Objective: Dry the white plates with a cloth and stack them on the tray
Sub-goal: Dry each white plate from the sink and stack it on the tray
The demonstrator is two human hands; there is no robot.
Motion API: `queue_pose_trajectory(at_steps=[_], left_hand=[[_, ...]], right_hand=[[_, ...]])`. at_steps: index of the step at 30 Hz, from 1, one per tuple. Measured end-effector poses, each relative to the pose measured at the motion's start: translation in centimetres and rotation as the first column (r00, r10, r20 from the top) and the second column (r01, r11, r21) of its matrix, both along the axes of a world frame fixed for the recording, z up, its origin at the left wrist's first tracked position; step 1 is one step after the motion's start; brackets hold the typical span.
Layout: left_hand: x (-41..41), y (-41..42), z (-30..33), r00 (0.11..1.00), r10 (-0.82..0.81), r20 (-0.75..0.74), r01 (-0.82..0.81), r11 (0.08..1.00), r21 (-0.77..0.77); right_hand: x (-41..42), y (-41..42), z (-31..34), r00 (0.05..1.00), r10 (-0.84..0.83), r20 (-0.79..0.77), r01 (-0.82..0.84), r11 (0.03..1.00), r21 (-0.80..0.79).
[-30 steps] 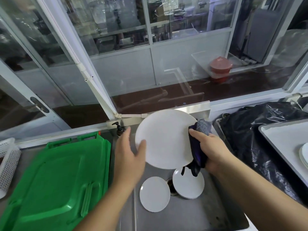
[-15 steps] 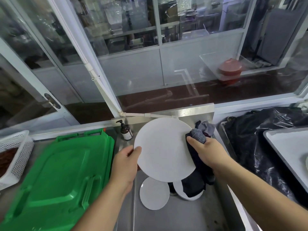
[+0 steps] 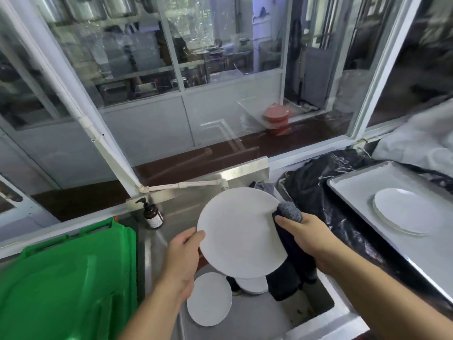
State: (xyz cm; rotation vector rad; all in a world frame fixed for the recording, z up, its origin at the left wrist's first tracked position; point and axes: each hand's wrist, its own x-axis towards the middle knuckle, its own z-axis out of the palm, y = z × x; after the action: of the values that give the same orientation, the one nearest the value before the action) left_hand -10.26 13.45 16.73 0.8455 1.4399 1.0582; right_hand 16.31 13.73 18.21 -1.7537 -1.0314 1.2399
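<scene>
A large round white plate [image 3: 241,233] is held at frame centre, pinched at its left rim by the left hand [image 3: 185,251] and gripped through a dark cloth [image 3: 289,244] by the right hand [image 3: 305,233], with the grey metal tray [image 3: 367,190] lying to the right, nearer that hand.

Your left hand [image 3: 182,256]: shifted from palm behind the large plate [image 3: 241,233] to a grip on its lower-left rim. Tray stack [image 3: 407,212]: newly in view.
</scene>
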Motion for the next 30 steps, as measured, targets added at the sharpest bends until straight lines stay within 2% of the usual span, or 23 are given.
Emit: queue_pose_trajectory(at_steps=[7,13,19,24,30], left_hand=[[-0.2,-2.0,-0.3,0.981,-0.19,0.032,0.19,0.982,0.018],[3.1,-4.8,-0.8,0.932,-0.36,0.053,0.359,0.933,0.018],[10.3,-8.3,-1.1,0.88,-0.472,0.049,0.471,0.882,0.027],[18.0,-12.7,-1.1,0.817,-0.575,0.036,0.574,0.818,0.041],[29.3,-20.3,-0.8,0.68,-0.733,0.004,0.733,0.68,0.016]], right_hand=[[-0.9,-7.5,-0.8,0.971,-0.24,-0.013,0.24,0.971,0.017],[0.9,-14.9,-1.8,0.899,-0.438,-0.015,0.438,0.899,0.003],[5.6,-22.7,-1.7,0.789,-0.613,0.052,0.614,0.789,-0.012],[11.5,-30.1,-2.3,0.684,-0.728,0.045,0.727,0.686,0.024],[20.6,-40.8,-2.5,0.572,-0.819,0.041,0.819,0.573,0.024]])
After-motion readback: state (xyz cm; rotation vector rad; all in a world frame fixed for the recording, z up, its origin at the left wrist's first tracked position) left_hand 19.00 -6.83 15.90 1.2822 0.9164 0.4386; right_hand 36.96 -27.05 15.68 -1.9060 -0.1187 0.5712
